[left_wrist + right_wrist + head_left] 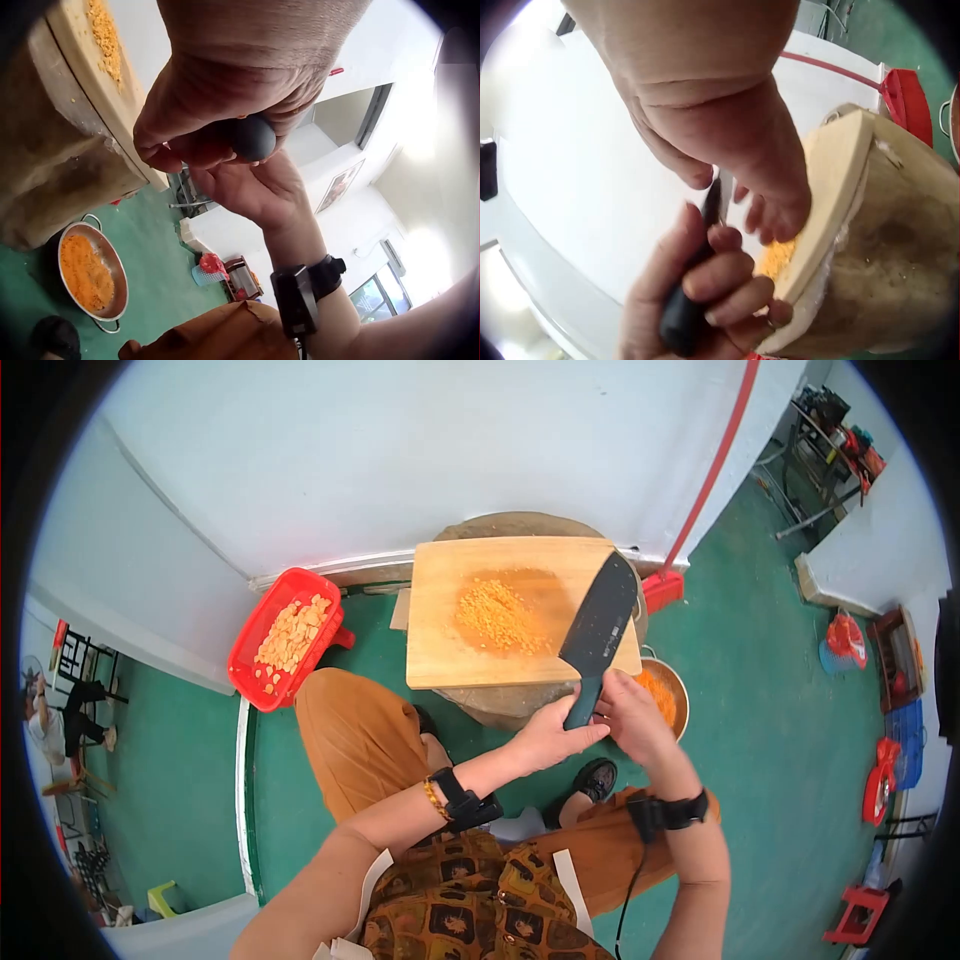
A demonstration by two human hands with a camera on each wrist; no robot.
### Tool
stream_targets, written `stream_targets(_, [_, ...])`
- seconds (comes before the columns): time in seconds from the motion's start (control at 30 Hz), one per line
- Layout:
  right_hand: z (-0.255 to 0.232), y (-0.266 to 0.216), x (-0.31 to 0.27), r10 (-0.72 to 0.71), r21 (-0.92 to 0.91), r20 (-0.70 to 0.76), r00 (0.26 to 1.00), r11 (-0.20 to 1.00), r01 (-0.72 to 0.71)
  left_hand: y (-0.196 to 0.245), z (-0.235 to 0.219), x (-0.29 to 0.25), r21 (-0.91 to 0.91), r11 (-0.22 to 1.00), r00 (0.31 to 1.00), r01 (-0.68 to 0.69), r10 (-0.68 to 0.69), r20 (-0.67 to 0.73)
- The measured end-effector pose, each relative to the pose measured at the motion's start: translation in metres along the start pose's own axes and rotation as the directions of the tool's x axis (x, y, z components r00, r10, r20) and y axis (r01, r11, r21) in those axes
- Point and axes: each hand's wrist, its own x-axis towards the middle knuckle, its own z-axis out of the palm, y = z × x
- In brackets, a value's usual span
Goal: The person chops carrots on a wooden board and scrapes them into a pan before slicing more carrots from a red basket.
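A broad black kitchen knife [600, 615] slants up over the right side of a wooden cutting board [435, 575]. My left hand [548, 738] grips its dark handle [681, 315], whose rounded butt shows below the palm in the left wrist view. My right hand [632, 712] is beside the heel of the blade, close by the left fingers. In the right wrist view its thumb and loosely bent fingers lie on either side of the knife. Finely chopped orange bits [497, 615] lie heaped on the board.
The board rests on a round wooden stump [500, 705]. At left on the green floor stands a red basket [243, 650] of pale orange slices [292, 635]. A metal pan [116, 304] with orange shreds stands right of the stump. A white wall rises behind, with a red dustpan [662, 592] against it.
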Motion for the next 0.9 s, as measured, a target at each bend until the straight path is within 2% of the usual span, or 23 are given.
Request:
stream_targets(0.03, [0.007,0.006,0.011,-0.041,-0.009,-0.005,0.999,0.999,0.041,0.002,-0.003,0.000,-0.008,1.000,1.000,0.007,-0.007,0.009])
stream_targets(0.1, [0.015,0.017,0.029,-0.124,-0.024,-0.023,0.992,0.992,0.123,0.000,-0.019,0.005,0.194,0.981,0.999,0.002,-0.010,0.038])
stream_targets(0.2, [0.036,0.036,0.041,-0.164,0.092,-0.234,0.958,0.978,0.190,0.015,-0.049,0.002,0.398,0.917,0.991,0.040,-0.086,0.099])
stream_targets(0.23, [0.038,0.042,0.044,-0.236,0.018,-0.290,0.928,0.968,0.251,0.020,-0.057,0.001,0.449,0.892,0.985,0.054,-0.123,0.125])
stream_targets(0.27, [0.033,0.048,0.045,-0.228,-0.015,-0.323,0.919,0.972,0.236,0.015,-0.064,0.000,0.549,0.834,0.998,-0.059,0.043,0.042])
stream_targets(0.3, [0.026,0.052,0.044,-0.221,-0.047,-0.356,0.908,0.975,0.219,0.004,-0.074,0.001,0.650,0.745,0.976,-0.150,0.215,-0.021])
stream_targets(0.33, [0.020,0.055,0.043,-0.214,-0.077,-0.391,0.895,0.977,0.200,-0.003,-0.083,0.000,0.745,0.631,0.921,-0.215,0.385,-0.060])
stream_targets(0.37, [0.015,0.057,0.044,-0.176,-0.061,-0.403,0.898,0.984,0.166,-0.006,-0.096,0.001,0.775,0.602,0.914,-0.194,0.399,-0.080])
stream_targets(0.43, [0.014,0.061,0.038,-0.194,-0.102,-0.423,0.885,0.981,0.166,0.004,-0.113,-0.001,0.863,0.501,0.881,-0.062,0.434,-0.189])
stream_targets(0.53, [0.011,0.072,0.034,-0.232,-0.156,-0.438,0.868,0.971,0.181,-0.003,-0.140,0.005,0.929,0.333,0.866,0.159,0.404,-0.293])
stream_targets(0.63, [0.012,0.073,0.029,-0.230,-0.208,-0.407,0.884,0.966,0.155,0.001,-0.150,0.012,0.933,0.227,0.907,0.279,0.257,-0.334])
stream_targets(0.83, [0.032,0.074,0.035,-0.211,-0.292,-0.341,0.916,0.950,0.110,-0.009,-0.149,0.039,0.930,0.199,0.897,0.310,0.263,-0.356])
stream_targets(0.9, [0.041,0.076,0.040,-0.205,-0.318,-0.310,0.928,0.943,0.102,-0.010,-0.149,0.045,0.930,0.231,0.890,0.285,0.298,-0.346])
